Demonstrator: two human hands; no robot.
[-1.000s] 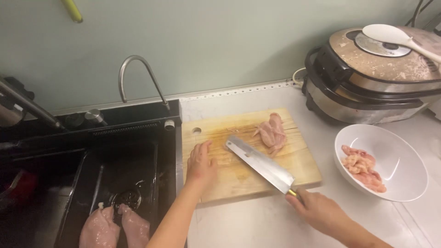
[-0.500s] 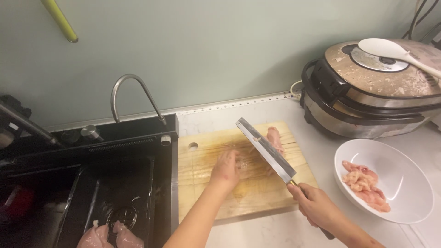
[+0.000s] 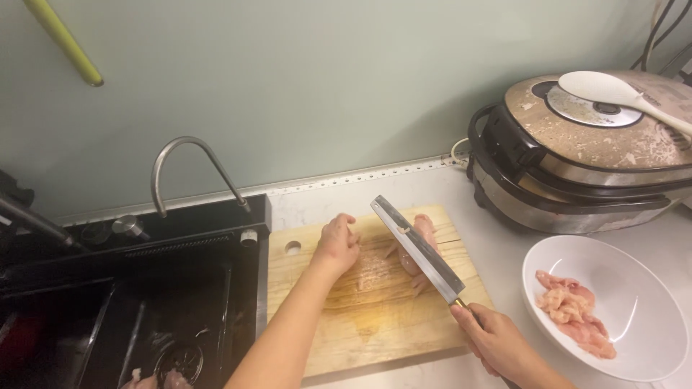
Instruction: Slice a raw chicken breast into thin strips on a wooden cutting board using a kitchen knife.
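Pale green wall (image 3: 346, 86) backs a light, speckled bench (image 3: 447, 187), with a perforated strip running along the joint between them. Set into the bench on the left is a black sink (image 3: 108, 302), dark inside, with a curved steel tap (image 3: 187, 166) rising from its back edge and pieces of raw meat just visible at the bottom of the basin.

Beside the sink lies a wooden cutting board (image 3: 346, 317) with a round hole near its far left corner. On the far part of the board rests a piece of raw chicken (image 3: 422, 234), pink and pale. The left hand (image 3: 337, 241) lies on the board just left of the chicken, fingers curled loosely, holding nothing that can be seen. The right hand (image 3: 494, 338) is closed around the handle of a cleaver (image 3: 418, 248), whose broad blade slants across the chicken.

To the right of the board stands a white bowl (image 3: 634, 317) holding cut chicken strips. Behind it sits a worn rice cooker (image 3: 577, 151) with a white spoon (image 3: 620, 94) lying on its lid.
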